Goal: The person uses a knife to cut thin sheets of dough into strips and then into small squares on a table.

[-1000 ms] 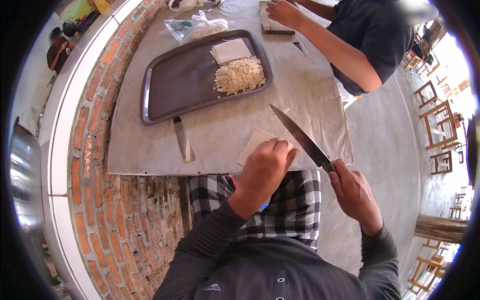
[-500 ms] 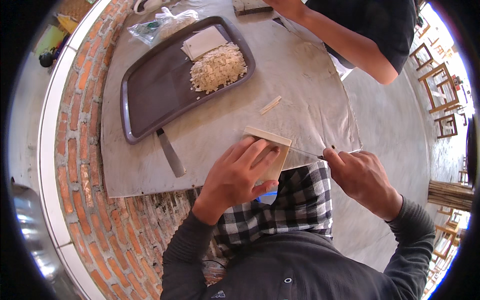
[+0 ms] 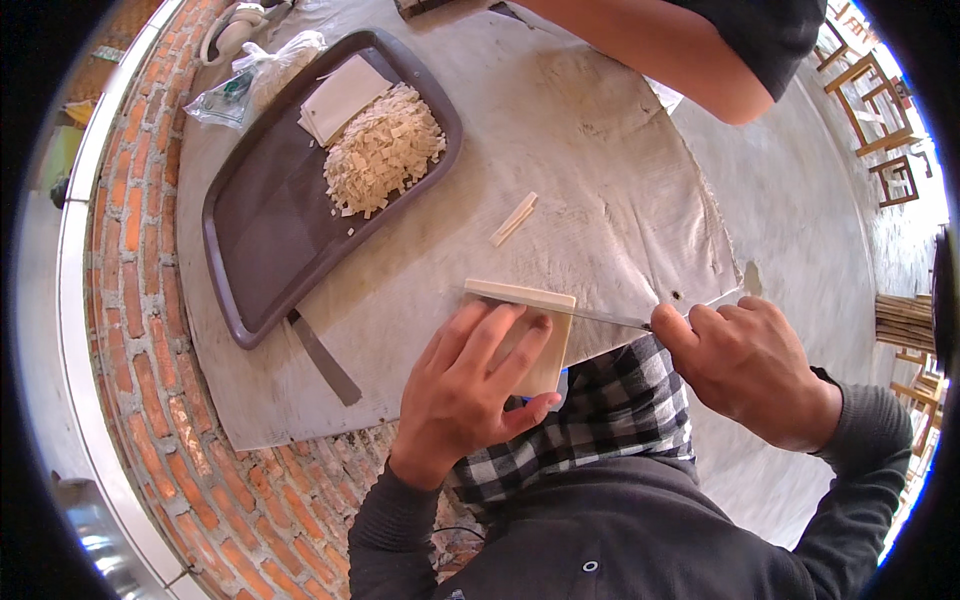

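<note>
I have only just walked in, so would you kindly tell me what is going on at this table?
A person holds a pale square piece against the table with spread fingers of the left hand. The right hand has a closed grip on a knife, its blade near the piece's far edge. Pale strips lie beyond. The tray bears a heap of small pale bits beside pale flat squares. Another person's arm shows across the table.
</note>
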`<state>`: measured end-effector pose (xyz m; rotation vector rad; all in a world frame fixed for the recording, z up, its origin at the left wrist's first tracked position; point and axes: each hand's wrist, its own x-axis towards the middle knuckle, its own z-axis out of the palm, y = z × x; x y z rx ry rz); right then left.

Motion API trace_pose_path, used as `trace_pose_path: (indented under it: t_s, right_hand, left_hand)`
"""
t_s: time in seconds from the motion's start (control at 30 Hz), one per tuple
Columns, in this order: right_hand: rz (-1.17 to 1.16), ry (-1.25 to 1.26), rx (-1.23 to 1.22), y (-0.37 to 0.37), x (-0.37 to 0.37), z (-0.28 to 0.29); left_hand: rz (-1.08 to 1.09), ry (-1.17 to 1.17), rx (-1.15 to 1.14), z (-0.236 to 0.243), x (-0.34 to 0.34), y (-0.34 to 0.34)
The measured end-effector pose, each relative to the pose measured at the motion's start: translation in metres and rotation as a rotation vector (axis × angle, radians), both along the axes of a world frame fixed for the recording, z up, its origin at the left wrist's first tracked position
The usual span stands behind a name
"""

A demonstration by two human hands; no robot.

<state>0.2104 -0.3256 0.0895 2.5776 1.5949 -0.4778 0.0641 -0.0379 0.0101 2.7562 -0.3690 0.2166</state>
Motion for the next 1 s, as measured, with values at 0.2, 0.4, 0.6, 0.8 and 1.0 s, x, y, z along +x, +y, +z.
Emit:
trace_pose_path:
  t_s: [0.2,0.4,0.6,0.8,1.0]
  right_hand:
    - [0.010,0.000,-0.040,0.003,0.004,0.005]
    - [0.047,-0.091,-0.061,0.001,0.002,-0.001]
    - [0.068,-0.140,0.012,-0.002,0.002,-0.004]
    - [0.054,-0.113,-0.012,-0.002,0.002,-0.006]
    - [0.036,-0.111,-0.001,-0.001,0.002,-0.010]
  left_hand:
    - [-0.010,0.076,0.019,0.007,0.001,0.001]
    - [-0.016,0.051,0.056,-0.002,0.000,0.001]
    - [-0.006,0.065,0.060,0.000,-0.001,0.000]
    - [-0.004,0.064,0.051,0.002,0.000,0.000]
    - [0.003,0.064,0.038,0.004,0.002,-0.001]
